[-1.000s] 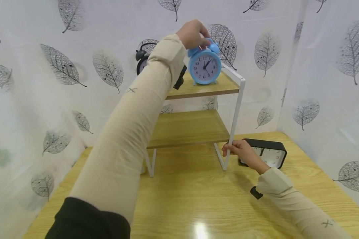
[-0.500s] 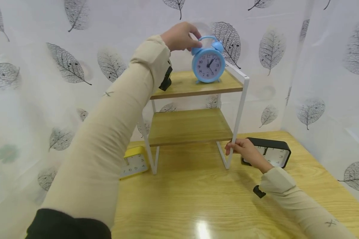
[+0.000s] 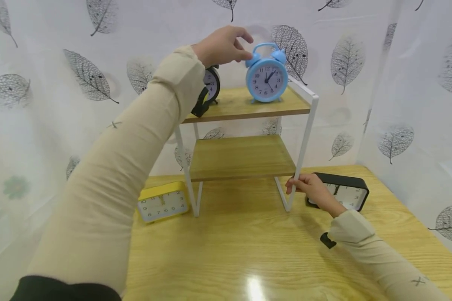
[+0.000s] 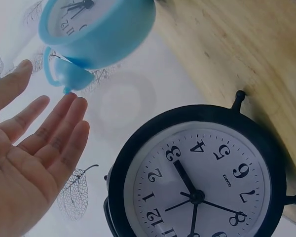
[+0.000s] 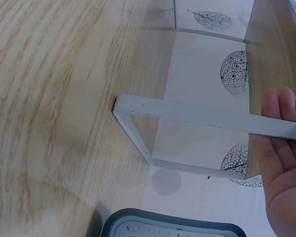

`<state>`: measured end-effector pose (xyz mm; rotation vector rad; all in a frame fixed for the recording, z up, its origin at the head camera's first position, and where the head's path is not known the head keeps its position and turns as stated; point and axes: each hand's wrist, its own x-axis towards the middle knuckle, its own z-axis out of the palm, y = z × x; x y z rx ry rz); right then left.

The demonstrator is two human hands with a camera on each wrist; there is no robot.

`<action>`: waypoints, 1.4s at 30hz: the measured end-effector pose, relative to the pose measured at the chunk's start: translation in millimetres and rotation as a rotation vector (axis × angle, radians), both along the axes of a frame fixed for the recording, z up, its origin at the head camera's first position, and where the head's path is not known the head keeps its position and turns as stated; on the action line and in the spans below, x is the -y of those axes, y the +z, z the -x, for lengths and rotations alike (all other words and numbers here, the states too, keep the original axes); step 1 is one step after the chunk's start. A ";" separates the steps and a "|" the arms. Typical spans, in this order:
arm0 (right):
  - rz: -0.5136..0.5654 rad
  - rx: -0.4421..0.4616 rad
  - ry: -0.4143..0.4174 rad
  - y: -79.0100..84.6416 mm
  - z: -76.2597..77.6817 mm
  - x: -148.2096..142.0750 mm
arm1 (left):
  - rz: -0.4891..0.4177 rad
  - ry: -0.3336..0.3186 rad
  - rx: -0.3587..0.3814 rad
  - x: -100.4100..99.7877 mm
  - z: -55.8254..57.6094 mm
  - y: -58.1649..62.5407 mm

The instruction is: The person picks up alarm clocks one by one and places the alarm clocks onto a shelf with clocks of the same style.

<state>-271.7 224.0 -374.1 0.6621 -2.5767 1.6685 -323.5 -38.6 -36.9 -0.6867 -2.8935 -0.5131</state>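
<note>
A light-blue twin-bell alarm clock [image 3: 266, 79] stands upright on the top board of a two-tier shelf [image 3: 242, 158]. My left hand [image 3: 223, 45] is just left of its bells, thumb and fingers spread with nothing held. In the left wrist view, the fingertips of the left hand [image 4: 44, 143] lie close to one bell; whether they touch it I cannot tell. A black twin-bell alarm clock [image 4: 197, 182] stands on the same board, partly hidden by my left wrist in the head view. My right hand [image 3: 313, 190] grips the shelf's white front right leg [image 5: 202, 114] below the lower board.
On the wooden table [image 3: 226, 251], a yellow rectangular clock [image 3: 163, 202] leans left of the shelf. A black rectangular clock [image 3: 342, 190] stands to the right, partly behind my right hand. Leaf-patterned sheeting [image 3: 410, 83] closes off the back and sides.
My left hand has come off the top of the blue clock and moved left, its fingers opening. The yellow clock has come into view. The right hand keeps its grip on the leg.
</note>
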 end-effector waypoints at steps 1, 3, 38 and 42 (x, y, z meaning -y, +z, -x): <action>0.001 0.004 0.000 0.3 -0.1 0.0 | -0.002 -0.006 -0.003 0.3 -1.8 -0.4; 0.002 0.015 0.002 0.4 0.1 -0.1 | -0.010 -0.017 -0.002 0.9 -4.9 -2.2; -0.005 0.016 -0.010 1.7 -2.5 2.4 | -0.084 -0.269 -0.387 64.4 -101.0 -75.9; -0.011 0.022 -0.019 2.2 -2.8 1.8 | -0.134 -0.318 -0.477 82.5 -113.4 -99.4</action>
